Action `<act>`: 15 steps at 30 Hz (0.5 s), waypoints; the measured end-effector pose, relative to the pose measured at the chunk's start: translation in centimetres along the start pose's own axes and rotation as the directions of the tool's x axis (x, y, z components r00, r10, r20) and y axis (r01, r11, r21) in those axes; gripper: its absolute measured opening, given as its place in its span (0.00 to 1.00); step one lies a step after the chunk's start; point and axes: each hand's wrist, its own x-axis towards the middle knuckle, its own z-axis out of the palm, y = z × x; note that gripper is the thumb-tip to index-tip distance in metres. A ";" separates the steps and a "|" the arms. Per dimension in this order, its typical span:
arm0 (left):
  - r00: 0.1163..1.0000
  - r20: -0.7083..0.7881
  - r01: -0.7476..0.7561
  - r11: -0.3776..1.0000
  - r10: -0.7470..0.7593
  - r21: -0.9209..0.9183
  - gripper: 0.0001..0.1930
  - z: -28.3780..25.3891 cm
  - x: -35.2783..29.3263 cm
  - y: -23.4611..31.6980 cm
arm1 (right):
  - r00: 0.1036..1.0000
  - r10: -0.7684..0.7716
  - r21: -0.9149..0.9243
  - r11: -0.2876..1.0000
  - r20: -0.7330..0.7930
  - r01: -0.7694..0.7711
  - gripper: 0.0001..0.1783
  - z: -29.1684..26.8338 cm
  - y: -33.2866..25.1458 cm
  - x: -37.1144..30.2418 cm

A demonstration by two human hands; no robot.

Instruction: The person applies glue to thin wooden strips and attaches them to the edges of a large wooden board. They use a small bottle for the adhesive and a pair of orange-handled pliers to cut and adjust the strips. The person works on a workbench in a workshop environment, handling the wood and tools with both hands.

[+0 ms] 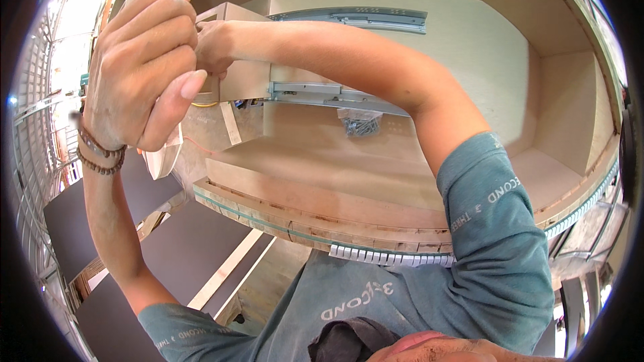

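My left hand (144,70) is raised at the upper left, its fingers curled in and its thumb bent alongside them. What it grips, if anything, is hidden. Behind it stands a pale upright wooden panel (163,161), showing above and below the hand. My right arm reaches across the cabinet (396,147), bringing my right hand (216,47) against a small beige box-like part (245,70) at the cabinet's left end. My left hand covers its fingertips. Metal drawer slides, an upper one (355,19) and a lower one (329,94), are fixed along the cabinet's inner panel.
A clear bag of screws (360,123) lies inside the cabinet below the lower slide. The cabinet's near edge (322,228) runs close to my body. Dark panels (181,255) lie at the lower left, with a wood strip (228,268) across them. Metal grating (33,134) stands at far left.
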 end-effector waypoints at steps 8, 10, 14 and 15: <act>0.997 0.064 0.034 0.999 -0.036 0.038 0.18 -0.6 -0.3 0.7 | 0.997 0.000 -0.020 1.000 0.079 0.002 0.14 -1.5 -1.0 -1.0; 0.996 0.076 0.034 0.999 -0.036 0.033 0.18 -0.4 -0.3 0.7 | 0.997 0.010 0.002 1.000 0.072 -0.010 0.13 -1.1 -0.7 -1.3; 0.997 0.075 0.011 0.998 -0.016 0.063 0.18 -0.3 -0.2 0.6 | 0.999 0.027 0.123 0.992 0.024 -0.030 0.12 -1.0 -0.2 -1.9; 0.996 0.086 0.022 0.998 -0.027 0.054 0.19 -0.5 -0.4 0.6 | 0.996 -0.037 0.106 0.993 -0.085 0.046 0.12 -0.5 -0.1 -1.5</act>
